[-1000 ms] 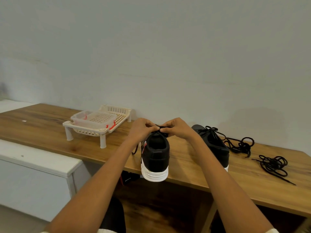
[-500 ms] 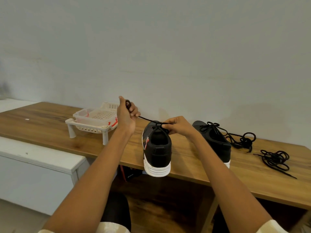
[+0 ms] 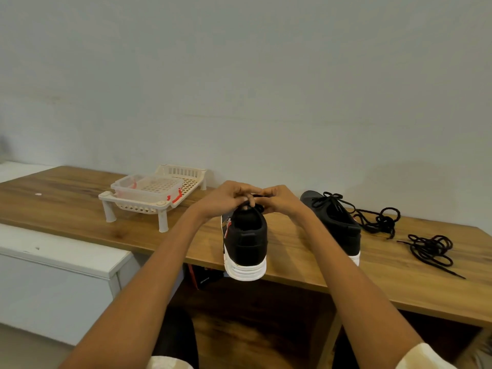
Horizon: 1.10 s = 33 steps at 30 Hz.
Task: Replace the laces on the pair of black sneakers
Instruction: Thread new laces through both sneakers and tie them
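shoe (image 3: 246, 241) heel-out on the desk (image 3: 306, 251) edge so we reach the eyelets | both hands, left (image 3: 226, 199) and right (image 3: 279, 199), each grip pinching its lace (image 3: 257, 207) | other shoe (image 3: 332, 222) already laced, old laces (image 3: 431, 250) aside

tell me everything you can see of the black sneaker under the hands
The black sneaker with a thick white sole stands upright at the wooden table's front edge, heel toward the camera and overhanging it. Its upper looks like matte fabric, with a red and white mark on its left side. Its black lace shows at the opening, where the left hand and right hand pinch it. The toe is hidden.
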Tool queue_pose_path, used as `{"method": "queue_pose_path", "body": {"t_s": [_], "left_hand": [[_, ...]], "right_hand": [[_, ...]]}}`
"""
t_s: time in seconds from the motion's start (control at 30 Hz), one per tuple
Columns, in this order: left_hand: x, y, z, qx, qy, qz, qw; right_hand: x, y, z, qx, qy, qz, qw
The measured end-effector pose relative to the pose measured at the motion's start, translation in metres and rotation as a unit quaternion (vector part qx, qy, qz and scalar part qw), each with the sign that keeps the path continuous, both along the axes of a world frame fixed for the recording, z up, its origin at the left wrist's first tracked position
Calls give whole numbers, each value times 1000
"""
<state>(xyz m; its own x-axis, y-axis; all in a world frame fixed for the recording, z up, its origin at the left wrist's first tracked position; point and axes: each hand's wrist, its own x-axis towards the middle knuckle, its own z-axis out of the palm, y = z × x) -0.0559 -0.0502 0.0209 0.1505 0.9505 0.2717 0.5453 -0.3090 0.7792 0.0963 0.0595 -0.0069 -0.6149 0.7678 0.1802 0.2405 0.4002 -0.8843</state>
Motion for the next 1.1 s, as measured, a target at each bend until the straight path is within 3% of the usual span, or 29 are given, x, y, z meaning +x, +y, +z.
{"method": "queue_pose_path", "body": {"t_s": [0.17, 0.27, 0.37, 0.47, 0.57, 0.7, 0.83, 0.9, 0.97, 1.1], "left_hand": [[-2, 2, -3, 38, 27, 19, 999], [-7, 6, -8, 56, 69, 122, 989], [-20, 7, -14, -12, 150, 193, 970], [-25, 5, -16, -63, 175, 169, 968], [-27, 2, -9, -58, 123, 163, 977], [-29, -6, -7, -186, 105, 92, 973], [-34, -8, -4, -172, 101, 80, 977], [-37, -12, -2, -159, 54, 49, 985], [-40, -17, -3, -133, -89, 11, 987], [-43, -15, 0, -17, -387, 1, 922]], "right_hand": [[0, 1, 0, 7, -8, -2, 1000], [1, -1, 0, -1, -5, 5, 1000], [3, -2, 1, -8, 1, 14, 1000], [2, -1, 2, -15, 5, 13, 1000], [1, -2, 2, -17, 5, 9, 1000], [2, -2, 1, -17, 5, 8, 1000], [2, -4, 2, -17, 4, 10, 1000], [2, -4, 2, -16, 4, 9, 1000], [2, -4, 2, -17, 3, 9, 1000], [0, -2, 2, -18, -6, 2, 1000]]}}
